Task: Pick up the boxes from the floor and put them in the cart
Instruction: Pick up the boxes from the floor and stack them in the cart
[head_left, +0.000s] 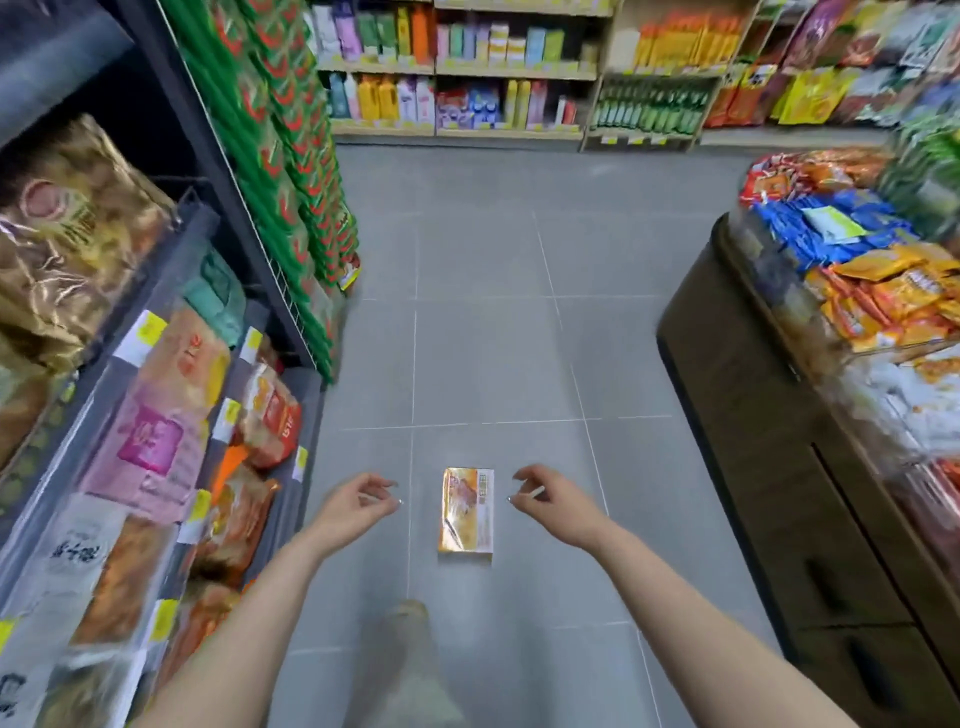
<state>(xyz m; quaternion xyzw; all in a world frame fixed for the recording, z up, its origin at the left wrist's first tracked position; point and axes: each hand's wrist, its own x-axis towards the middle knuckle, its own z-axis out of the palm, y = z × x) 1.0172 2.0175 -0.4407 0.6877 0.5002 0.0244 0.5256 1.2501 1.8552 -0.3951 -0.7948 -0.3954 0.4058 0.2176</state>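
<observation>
A: Fingers (387, 493) of the left hand (358, 501) loosely curled and holding nothing; the right hand (545, 501) likewise, empty. Both hang either side of the box (466, 512), apart from it.

B: Position of the box?

A: Flat on the grey floor (493, 338), long axis pointing away from the person, between the two hands and just ahead of a shoe (410, 621). Glossy orange wrapper. No other box visible, and no cart in view.

B: Likely failure modes?

A: Judged: the wrapper looks slick, so a grip taken only at the edges may slide. The box lies flush with the tile, so the fingers have little to get under. The frame edges are blurred, suggesting head motion; a misjudged reach could nudge the box forward.

B: Surroundings, obstructions?

A: Snack shelf (156, 415) close on the left, dark display cabinet (779, 467) with packets on the right, more shelving at the far end. The aisle between is passable; nothing lies between hands and box.
</observation>
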